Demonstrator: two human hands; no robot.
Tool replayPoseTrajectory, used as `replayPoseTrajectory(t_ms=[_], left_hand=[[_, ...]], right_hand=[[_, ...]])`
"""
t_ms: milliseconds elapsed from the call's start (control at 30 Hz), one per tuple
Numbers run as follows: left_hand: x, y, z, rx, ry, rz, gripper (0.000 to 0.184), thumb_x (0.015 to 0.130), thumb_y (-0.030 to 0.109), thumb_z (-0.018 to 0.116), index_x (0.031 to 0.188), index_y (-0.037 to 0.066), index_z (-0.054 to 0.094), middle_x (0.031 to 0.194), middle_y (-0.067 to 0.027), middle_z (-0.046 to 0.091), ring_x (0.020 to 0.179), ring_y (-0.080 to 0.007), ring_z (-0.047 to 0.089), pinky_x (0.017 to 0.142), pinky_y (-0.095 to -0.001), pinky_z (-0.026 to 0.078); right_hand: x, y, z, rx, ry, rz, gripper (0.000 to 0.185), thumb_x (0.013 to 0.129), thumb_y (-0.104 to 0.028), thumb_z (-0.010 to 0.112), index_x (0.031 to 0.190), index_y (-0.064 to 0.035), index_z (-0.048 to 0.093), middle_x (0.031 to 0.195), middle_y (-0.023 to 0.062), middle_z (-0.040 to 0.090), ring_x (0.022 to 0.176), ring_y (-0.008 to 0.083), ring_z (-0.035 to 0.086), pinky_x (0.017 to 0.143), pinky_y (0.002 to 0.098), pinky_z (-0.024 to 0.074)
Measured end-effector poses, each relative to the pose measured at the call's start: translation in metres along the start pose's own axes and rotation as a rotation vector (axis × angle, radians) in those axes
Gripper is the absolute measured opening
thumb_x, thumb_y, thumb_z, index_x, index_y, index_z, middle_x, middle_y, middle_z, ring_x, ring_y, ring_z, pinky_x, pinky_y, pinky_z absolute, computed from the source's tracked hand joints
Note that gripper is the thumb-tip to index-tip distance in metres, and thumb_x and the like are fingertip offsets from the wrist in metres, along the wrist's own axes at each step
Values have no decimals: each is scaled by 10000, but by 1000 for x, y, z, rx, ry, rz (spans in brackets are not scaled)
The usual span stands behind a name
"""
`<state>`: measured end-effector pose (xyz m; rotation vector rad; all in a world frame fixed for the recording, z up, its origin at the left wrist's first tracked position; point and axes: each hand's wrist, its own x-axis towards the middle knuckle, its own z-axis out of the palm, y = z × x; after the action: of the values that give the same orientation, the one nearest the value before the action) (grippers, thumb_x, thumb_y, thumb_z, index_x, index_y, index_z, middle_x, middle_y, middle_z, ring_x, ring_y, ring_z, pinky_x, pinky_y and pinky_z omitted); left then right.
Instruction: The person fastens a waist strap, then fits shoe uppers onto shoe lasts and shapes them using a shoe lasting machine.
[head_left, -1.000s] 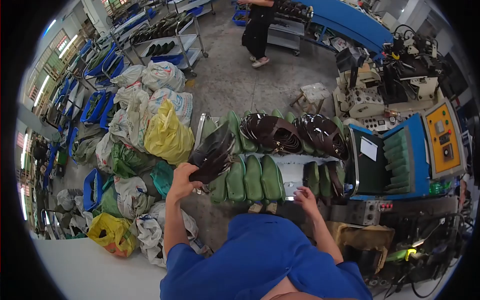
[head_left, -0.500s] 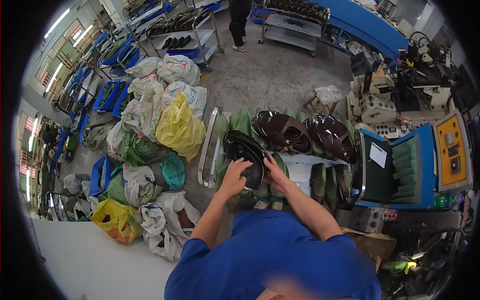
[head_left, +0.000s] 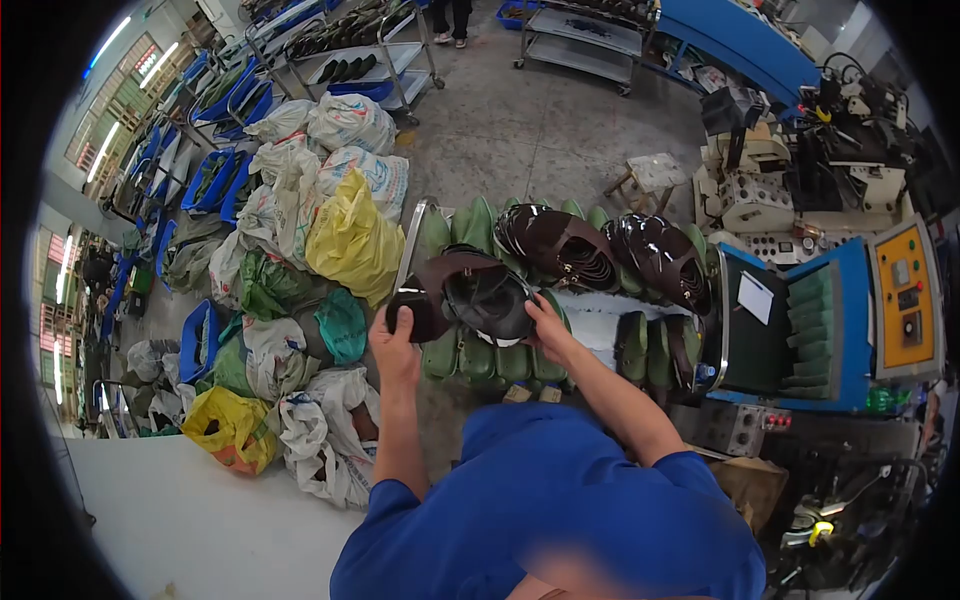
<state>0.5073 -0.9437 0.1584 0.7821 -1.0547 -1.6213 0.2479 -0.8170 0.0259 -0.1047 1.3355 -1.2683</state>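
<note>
In the head view, my left hand (head_left: 396, 350) grips one end of a dark brown shoe upper (head_left: 418, 308), thumb on top. My right hand (head_left: 546, 330) is closed on the right edge of a nested stack of black-lined shoe uppers (head_left: 490, 300). The brown upper adjoins this stack on the left; whether it is fully apart from it I cannot tell. Below and behind both hands, green shoe lasts (head_left: 440, 358) stand in rows on a metal cart (head_left: 408, 240). Two more stacks of glossy brown uppers (head_left: 560, 243) lie across the lasts to the right.
Filled sacks, one of them yellow (head_left: 355, 240), crowd the floor on the left. At the right stand a blue machine cabinet (head_left: 850, 330) and a yellow control panel (head_left: 905, 300). A small stool (head_left: 650, 175) is beyond the cart. A person's legs (head_left: 450, 20) show among the far racks.
My left hand has moved left from the stack and now holds a brown upper out to that side. My right hand stays at the stack's right edge. The distant person has shifted left.
</note>
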Motion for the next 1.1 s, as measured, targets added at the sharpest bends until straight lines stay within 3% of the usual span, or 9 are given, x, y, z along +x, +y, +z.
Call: replayPoseTrajectory(t_ms=[133, 233, 367, 467, 800, 900, 967, 1033, 1100], left_hand=[[9, 40, -20, -269, -92, 91, 184, 1065, 108, 698, 1228, 24, 682, 1215, -86, 752, 1116, -221, 730, 1044, -398, 572], [1, 56, -19, -250, -62, 118, 179, 1064, 56, 676, 1239, 24, 668, 1202, -96, 746, 1104, -227, 721, 1033, -405, 562], [-7, 54, -18, -228, 4, 62, 274, 963, -42, 659, 1237, -26, 663, 1148, -122, 739, 1055, -237, 718, 1011, -398, 560], [-6, 45, -11, -172, -14, 14, 311, 915, -60, 648, 1226, -42, 666, 1126, -125, 743, 1035, -238, 721, 997, -380, 563], [26, 26, -3, -338, -260, -37, 249, 889, -82, 690, 1132, -44, 655, 1036, -147, 754, 945, -234, 718, 964, -370, 561], [36, 23, -4, -413, -380, -72, 271, 896, -83, 689, 1159, -28, 661, 1055, -163, 763, 985, -268, 735, 992, -411, 563], [42, 21, 2, -473, -457, -96, 295, 912, -59, 668, 1202, -8, 676, 1113, -172, 765, 1070, -310, 737, 1043, -477, 551], [50, 12, 11, -519, -545, -142, 310, 917, -38, 669, 1224, 3, 681, 1144, -173, 760, 1096, -317, 728, 1066, -499, 534], [60, -4, 13, -550, -662, -192, 353, 930, 14, 674, 1281, 46, 693, 1225, -171, 742, 1180, -334, 696, 1122, -547, 485]], right_hand=[[-15, -6, -24, -155, 90, -29, 648, 1087, -558, 581, 1596, -197, 406, 1438, 49, 584, 1101, 218, 612, 883, 432, 541], [-25, 19, -56, -235, 344, -51, 665, 1017, -481, 702, 1507, -79, 503, 1341, 121, 631, 1084, 239, 604, 886, 411, 526], [-59, 48, -70, -557, 463, 167, 1045, 766, -452, 923, 1486, 141, 450, 1362, 262, 609, 1291, 366, 610, 1098, 429, 510], [-67, 68, -51, -652, 458, 260, 1245, 697, -478, 973, 1548, 138, 306, 1559, 314, 341, 1420, 421, 459, 1161, 447, 477], [-58, 88, -27, -706, 628, 63, 1247, 660, -438, 1003, 1529, 82, 277, 1501, 273, 358, 1339, 414, 516, 1150, 441, 482], [-56, 81, -28, -649, 638, 93, 1184, 665, -385, 994, 1506, 80, 303, 1466, 273, 448, 1330, 394, 559, 1102, 431, 523], [-45, 86, -37, -533, 696, 67, 926, 705, -311, 953, 1402, 84, 488, 1271, 231, 647, 1207, 350, 670, 1014, 421, 569], [-40, 78, -63, 48, 354, 50, 598, 736, -255, 918, 1187, 56, 676, 1034, 158, 740, 1066, 280, 741, 940, 424, 589], [-79, 44, -65, 109, 372, 133, 368, 770, -277, 887, 1019, -41, 751, 899, 60, 737, 894, 190, 730, 810, 390, 570]])
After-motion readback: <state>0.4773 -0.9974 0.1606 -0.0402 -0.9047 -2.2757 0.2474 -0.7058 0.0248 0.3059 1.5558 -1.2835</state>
